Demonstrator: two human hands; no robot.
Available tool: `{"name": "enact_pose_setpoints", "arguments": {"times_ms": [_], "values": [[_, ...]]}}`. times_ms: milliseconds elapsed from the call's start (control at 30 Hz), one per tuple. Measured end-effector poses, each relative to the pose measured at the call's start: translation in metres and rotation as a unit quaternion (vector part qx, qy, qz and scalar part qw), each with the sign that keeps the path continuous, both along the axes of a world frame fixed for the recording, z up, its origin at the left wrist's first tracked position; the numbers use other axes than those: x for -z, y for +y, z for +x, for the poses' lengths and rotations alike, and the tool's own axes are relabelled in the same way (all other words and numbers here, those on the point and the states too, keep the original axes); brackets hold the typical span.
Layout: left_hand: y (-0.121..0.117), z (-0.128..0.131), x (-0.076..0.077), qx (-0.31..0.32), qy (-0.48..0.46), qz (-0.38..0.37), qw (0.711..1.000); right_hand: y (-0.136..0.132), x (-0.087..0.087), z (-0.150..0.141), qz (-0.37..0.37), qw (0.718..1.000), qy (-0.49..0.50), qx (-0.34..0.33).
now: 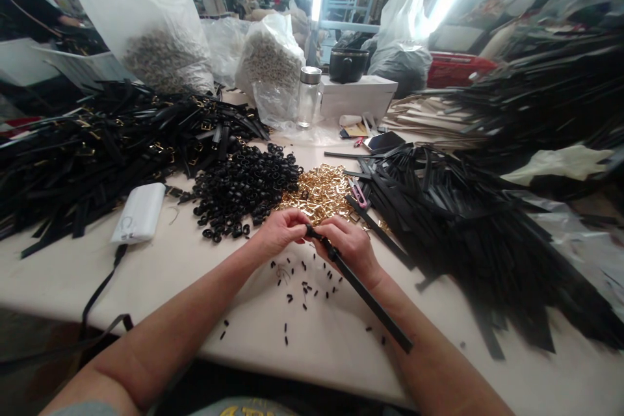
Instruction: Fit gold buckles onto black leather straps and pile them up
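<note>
A black strap (373, 299) runs from between my hands down toward my right forearm. My left hand (280, 232) pinches its upper end, where a small dark loop shows. Closed around the strap just below that end is my right hand (351, 247); the fingers partly hide what they grip. Right behind the hands lies a heap of gold buckles (324, 185). To its left is a pile of black strap loops (244, 182). Small black bits (305, 287) are scattered on the table under my hands.
Many black straps (439, 208) are heaped on the right, with pink-handled snips (358, 194) beside them. Buckled straps (121, 136) fill the left. A white power bank (140, 213) with a cable lies nearer. Behind stand a glass bottle (309, 99), a white box (358, 99) and filled plastic bags (270, 55).
</note>
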State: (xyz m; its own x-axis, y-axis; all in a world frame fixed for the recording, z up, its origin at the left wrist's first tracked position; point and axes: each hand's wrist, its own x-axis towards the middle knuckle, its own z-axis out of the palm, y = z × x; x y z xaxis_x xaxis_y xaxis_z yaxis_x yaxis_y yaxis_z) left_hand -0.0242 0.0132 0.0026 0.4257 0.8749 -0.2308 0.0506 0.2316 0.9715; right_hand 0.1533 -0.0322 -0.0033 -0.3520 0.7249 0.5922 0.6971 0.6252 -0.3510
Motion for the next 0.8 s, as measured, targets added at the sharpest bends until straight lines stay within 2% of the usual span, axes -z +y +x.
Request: {"name": "enact_pose_setpoints", "arguments": {"times_ms": [133,200,333,467,567,633,733,800], "values": [[0.0,0.0,0.0,0.001,-0.002,0.0,1.0,0.001,0.003,0.001,-0.001,1.0,0.003,-0.008],[0.0,0.0,0.001,-0.007,-0.007,0.001,1.0,0.001,0.003,0.0,-0.009,0.999,0.04,-0.004],[-0.001,0.0,0.003,-0.017,-0.038,-0.019,0.999,0.003,0.002,-0.001,-0.042,0.99,0.133,0.0],[0.001,-0.002,0.002,-0.03,-0.052,-0.049,0.997,0.005,0.005,0.002,-0.072,0.987,0.145,-0.014],[0.004,-0.005,-0.003,-0.047,-0.045,-0.047,0.997,0.007,0.013,0.003,-0.128,0.976,0.174,-0.006],[0.006,-0.008,-0.008,-0.053,-0.036,-0.031,0.997,0.009,0.019,0.004,-0.201,0.946,0.255,-0.007],[0.009,-0.014,-0.012,-0.039,-0.014,-0.008,0.999,0.014,0.02,0.012,-0.333,0.855,0.397,-0.036],[0.01,-0.016,-0.013,-0.028,0.005,0.006,1.0,0.017,0.014,0.023,-0.38,0.807,0.447,-0.061]]}}
